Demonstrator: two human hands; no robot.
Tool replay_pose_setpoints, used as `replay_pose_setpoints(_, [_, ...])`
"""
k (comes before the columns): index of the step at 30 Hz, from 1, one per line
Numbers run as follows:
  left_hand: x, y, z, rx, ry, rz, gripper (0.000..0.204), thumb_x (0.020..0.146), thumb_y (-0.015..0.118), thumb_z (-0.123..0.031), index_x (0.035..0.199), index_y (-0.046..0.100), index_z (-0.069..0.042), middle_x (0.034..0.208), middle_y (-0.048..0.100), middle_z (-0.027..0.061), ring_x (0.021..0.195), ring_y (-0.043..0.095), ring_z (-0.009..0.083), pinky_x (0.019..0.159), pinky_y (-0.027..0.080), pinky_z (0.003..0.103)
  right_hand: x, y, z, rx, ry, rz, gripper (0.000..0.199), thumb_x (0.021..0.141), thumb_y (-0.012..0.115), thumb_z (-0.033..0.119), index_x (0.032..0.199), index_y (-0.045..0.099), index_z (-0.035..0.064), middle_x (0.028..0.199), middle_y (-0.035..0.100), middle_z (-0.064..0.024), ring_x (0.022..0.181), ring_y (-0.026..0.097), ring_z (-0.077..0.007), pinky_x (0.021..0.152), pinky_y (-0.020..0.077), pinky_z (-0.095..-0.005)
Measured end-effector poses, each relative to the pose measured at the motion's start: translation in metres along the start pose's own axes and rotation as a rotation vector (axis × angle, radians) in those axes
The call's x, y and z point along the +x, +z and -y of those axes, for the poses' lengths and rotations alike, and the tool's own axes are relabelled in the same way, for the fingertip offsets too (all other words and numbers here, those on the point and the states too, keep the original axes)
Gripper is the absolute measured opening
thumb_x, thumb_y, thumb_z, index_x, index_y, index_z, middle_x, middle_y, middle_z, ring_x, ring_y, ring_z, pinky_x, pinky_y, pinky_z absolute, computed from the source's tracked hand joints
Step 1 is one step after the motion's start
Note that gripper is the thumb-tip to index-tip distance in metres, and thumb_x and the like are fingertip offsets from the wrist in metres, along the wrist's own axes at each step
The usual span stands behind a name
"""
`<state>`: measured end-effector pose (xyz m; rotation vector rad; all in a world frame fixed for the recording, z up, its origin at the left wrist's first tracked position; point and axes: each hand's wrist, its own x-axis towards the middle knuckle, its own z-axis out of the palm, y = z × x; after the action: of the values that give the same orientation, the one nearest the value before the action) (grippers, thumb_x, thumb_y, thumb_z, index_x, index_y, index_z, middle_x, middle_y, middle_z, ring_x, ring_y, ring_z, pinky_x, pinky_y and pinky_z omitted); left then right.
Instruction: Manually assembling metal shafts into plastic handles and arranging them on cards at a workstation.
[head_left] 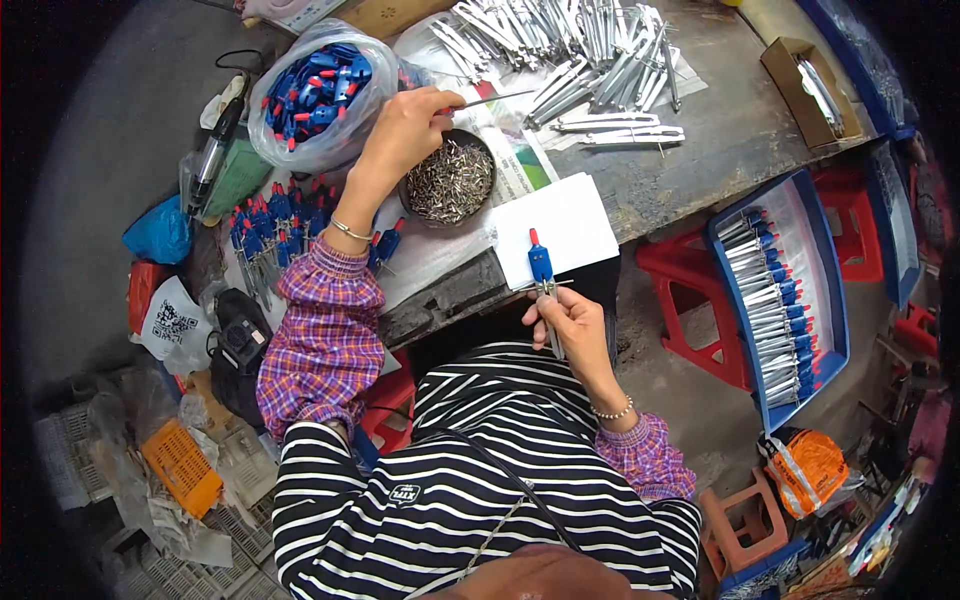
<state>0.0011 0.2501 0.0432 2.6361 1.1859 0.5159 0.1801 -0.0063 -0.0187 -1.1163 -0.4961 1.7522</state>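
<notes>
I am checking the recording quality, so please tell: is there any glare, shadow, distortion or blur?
Head view: the paper is nearly washed out; head view: deep shadow under the table; head view: black corners, and the tray looks bowed; head view: the blue piece in the right hand looks fairly sharp.

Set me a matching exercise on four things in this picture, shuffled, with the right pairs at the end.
Things:
1. Round dark bowl
2. Clear plastic bag
3. Long blue rectangular tray
4. Bare right hand

Places and states:
A. Off the worn grey-brown worktable, at the person's right
B. Pinching a silver metal piece with a blue body and red tip
C. Filled with small silvery metal pins
D. Full of loose blue-and-red pieces

Pairs: 1-C, 2-D, 3-A, 4-B.
</notes>
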Motion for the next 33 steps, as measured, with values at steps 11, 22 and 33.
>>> replay_pose_setpoints(11, [0.009,0.006,-0.007,-0.132,0.129,0.056,0.021,0.07,0.057,0.005,0.087,0.063,-0.007,0.086,0.062,0.01,0.083,0.059,0.0317,0.074,0.047,0.039,0.002,0.002,0.0,0.002,0.0,-0.002,0.021,0.092,0.05,0.011,0.101,0.057,-0.0065,0.075,0.061,-0.0082,0.055,0.054,-0.0075,0.049,0.0477,-0.0204])
replay_pose_setpoints(22, [0.014,0.01,-0.002,0.048,0.228,0.111,0.026,0.062,0.054,0.009,0.083,0.062,-0.004,0.084,0.06,0.0094,0.086,0.058,0.0294,0.075,0.047,0.038,0.001,0.004,0.001,-0.012,0.02,-0.019,0.022,0.092,0.05,0.012,0.101,0.058,-0.0065,0.075,0.061,-0.0082,0.055,0.054,-0.0074,0.049,0.0476,-0.0204])
replay_pose_setpoints(33, [0.01,0.002,-0.012,-0.104,0.255,0.041,0.024,0.07,0.054,0.008,0.09,0.063,-0.003,0.086,0.063,0.011,0.082,0.06,0.0289,0.074,0.049,0.036,0.001,0.003,0.001,0.01,0.009,-0.018,0.021,0.091,0.052,0.012,0.1,0.058,-0.0058,0.074,0.061,-0.0078,0.054,0.053,-0.0074,0.048,0.0475,-0.0208])
